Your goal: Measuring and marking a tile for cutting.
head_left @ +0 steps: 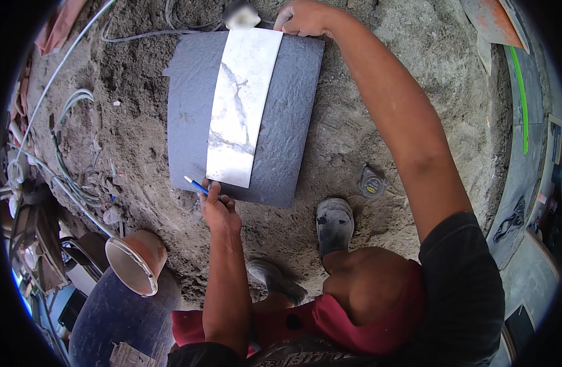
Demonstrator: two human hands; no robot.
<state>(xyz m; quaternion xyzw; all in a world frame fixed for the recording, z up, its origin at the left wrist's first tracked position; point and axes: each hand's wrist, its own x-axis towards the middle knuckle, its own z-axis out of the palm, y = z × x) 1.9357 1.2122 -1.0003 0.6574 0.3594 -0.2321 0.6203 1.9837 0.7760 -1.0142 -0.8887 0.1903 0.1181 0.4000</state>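
Left hand (221,214): closed on a blue pen (198,186), at the near end. Right hand (305,18): fingers curled by the far-right corner; grip, I cannot tell. White veined strip (241,110): between both, long axis near-to-far, atop grey slab (190,110).

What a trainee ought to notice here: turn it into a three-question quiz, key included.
1. Pick one. What lies on the grey slab?
a) a boot
b) a white marbled strip
c) a coil of cable

2. Which hand holds the blue-and-white pen-like tool?

3. True or false: the bucket is on the person's right.

Key:
1. b
2. The left hand; the right hand is at the strip's far end.
3. False; it is on the person's left.
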